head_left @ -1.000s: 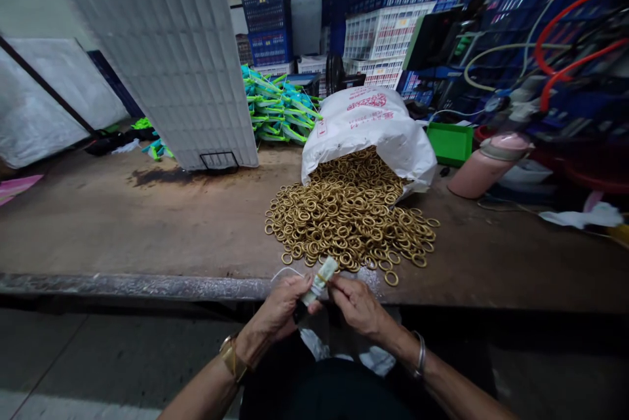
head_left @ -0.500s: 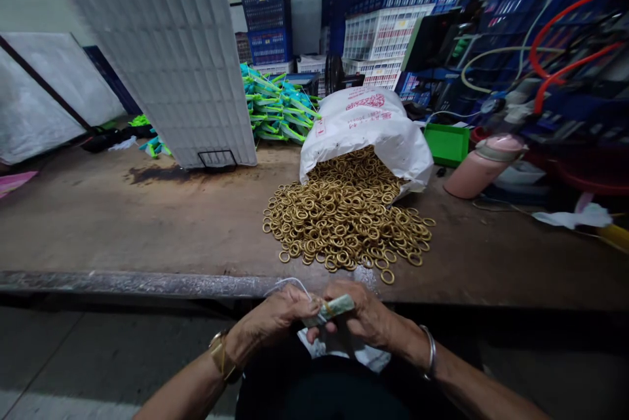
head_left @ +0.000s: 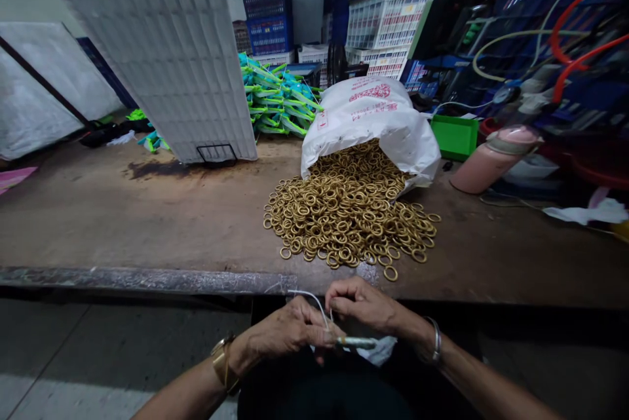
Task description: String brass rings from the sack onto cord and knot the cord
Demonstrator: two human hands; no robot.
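In front of the table edge my left hand is closed on a small pale green rolled strip with a yellowish band around it. A thin white cord rises in a loop from that grip. Just to the right, my right hand is closed in a pinch, with a short piece of the cord showing under its fingertips. Beyond both hands lies a heap of brass-coloured rings, spilling from the mouth of a white woven sack. Some white material shows below the strip.
A tall white ribbed panel stands in a black wire holder at left. Behind it are green and blue bundles. Stacked crates line the back. On the right are a green tray, a pink bottle and red hoses.
My right hand has left the strip and moved up to the cord. In my left hand the strip has turned edge-on and sits lower. The view has shifted slightly.
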